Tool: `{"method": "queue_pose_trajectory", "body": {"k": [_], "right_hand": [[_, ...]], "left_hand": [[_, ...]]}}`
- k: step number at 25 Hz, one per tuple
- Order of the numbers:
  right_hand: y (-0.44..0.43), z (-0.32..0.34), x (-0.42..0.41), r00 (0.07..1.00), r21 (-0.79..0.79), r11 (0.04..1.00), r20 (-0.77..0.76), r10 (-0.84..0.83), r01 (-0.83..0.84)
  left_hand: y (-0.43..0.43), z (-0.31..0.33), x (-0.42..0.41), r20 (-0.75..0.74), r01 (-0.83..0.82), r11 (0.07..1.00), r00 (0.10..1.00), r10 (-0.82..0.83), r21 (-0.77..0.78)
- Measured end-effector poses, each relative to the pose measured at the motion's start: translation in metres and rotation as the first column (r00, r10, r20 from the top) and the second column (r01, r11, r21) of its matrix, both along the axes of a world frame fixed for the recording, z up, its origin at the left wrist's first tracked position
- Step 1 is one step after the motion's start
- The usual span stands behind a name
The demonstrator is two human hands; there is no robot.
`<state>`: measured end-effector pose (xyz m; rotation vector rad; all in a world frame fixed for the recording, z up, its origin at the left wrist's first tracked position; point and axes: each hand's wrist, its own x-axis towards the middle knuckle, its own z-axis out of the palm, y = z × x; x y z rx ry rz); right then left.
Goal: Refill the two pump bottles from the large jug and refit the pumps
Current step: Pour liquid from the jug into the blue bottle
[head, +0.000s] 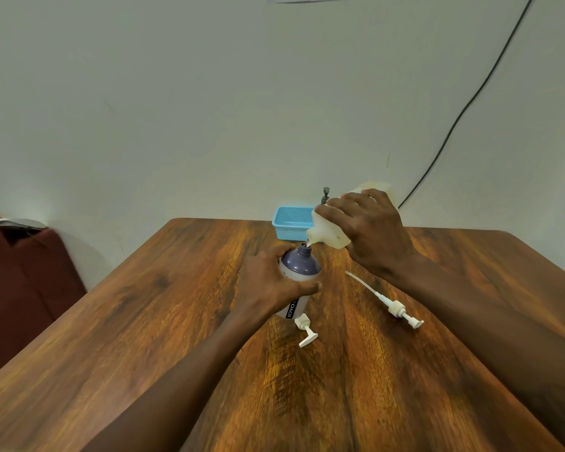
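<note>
My left hand (pixel 269 280) grips a purple-topped pump bottle (pixel 299 267) with a white lower body, standing upright on the wooden table (pixel 144 321) with its neck open. My right hand (pixel 369 233) holds the large pale jug (pixel 327 231) tipped over, spout down at the bottle's neck. A thin stream runs into the opening. One white pump (pixel 393 306) with its long tube lies on the table to the right. Another white pump (pixel 305 331) lies just in front of the bottle. A dark pump head (pixel 325 194) shows behind the jug; its bottle is hidden.
A light blue plastic basket (pixel 291 225) stands at the table's far edge against the wall. A black cable (pixel 463 109) runs down the wall at the right. A dark red seat (pixel 20 288) sits beside the table's left side.
</note>
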<state>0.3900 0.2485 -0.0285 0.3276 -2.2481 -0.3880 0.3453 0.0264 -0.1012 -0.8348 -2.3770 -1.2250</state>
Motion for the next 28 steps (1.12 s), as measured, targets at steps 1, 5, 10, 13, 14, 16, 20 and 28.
{"method": "queue_pose_trajectory", "body": {"k": [1,5,10,13,14,16,20,28], "right_hand": [[0.000,0.000,0.000,1.000,0.002,1.000,0.002,0.000,0.000],[-0.001,0.001,0.000,1.000,0.006,1.000,0.009,0.001,-0.001],[-0.002,0.004,0.001,1.000,0.021,1.000,0.003,0.008,-0.008],[-0.002,0.006,0.001,1.000,0.036,0.999,-0.004,0.018,-0.018],[-0.002,0.006,0.002,1.000,0.041,0.999,-0.003,0.020,-0.020],[-0.002,0.007,0.002,1.000,0.052,0.998,-0.003,0.018,-0.018],[-0.001,0.009,0.002,1.000,0.072,0.997,0.000,0.020,-0.020],[-0.003,0.011,0.001,0.999,0.111,0.992,0.000,0.053,-0.053]], "left_hand": [[0.000,0.000,0.000,0.001,-0.002,1.000,1.000,0.002,-0.002],[-0.001,-0.001,-0.001,0.001,0.006,1.000,1.000,-0.006,0.009],[-0.001,-0.002,-0.001,-0.004,0.008,1.000,1.000,-0.007,0.014],[-0.001,-0.002,-0.002,-0.005,-0.002,1.000,1.000,0.002,0.009],[-0.001,-0.002,-0.002,-0.008,-0.002,1.000,1.000,0.002,0.008],[-0.001,-0.002,-0.002,-0.014,-0.008,1.000,1.000,0.008,0.005],[-0.001,-0.004,-0.003,-0.006,-0.010,1.000,1.000,0.010,-0.001],[0.000,-0.004,-0.003,-0.006,0.015,1.000,1.000,-0.015,0.000]]}}
